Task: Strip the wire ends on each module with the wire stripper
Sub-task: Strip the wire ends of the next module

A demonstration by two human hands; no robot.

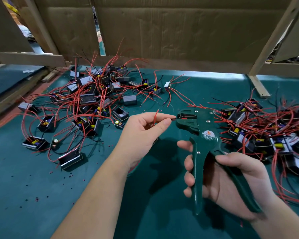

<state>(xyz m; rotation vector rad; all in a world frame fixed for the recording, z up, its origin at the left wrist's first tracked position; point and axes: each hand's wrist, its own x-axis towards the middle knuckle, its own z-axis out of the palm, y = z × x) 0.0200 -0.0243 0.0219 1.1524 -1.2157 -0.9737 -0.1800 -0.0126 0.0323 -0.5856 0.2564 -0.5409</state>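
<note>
Above the dark green table mat point(41, 187), the left hand point(141, 133) pinches a thin black wire point(173, 118) between thumb and forefinger. A red wire point(156, 116) loops up through the same curled fingers. The black wire's tip sits in the head of a dark green metal wire stripper point(204, 138). The right hand point(231, 180) grips this tool, fingers curled round the front handle and thumb over the rear one, with the handles spread apart. To the left lies a tangled heap of small black box-shaped modules point(93, 94) with red and black leads. Several cases are open-topped and hold yellow and blue components and copper coils. A second heap of modules point(266, 131) lies to the right, close by the stripper. Small dark insulation scraps point(36, 199) dot the mat. Brown cardboard sheets point(162, 31) stand behind.
</note>
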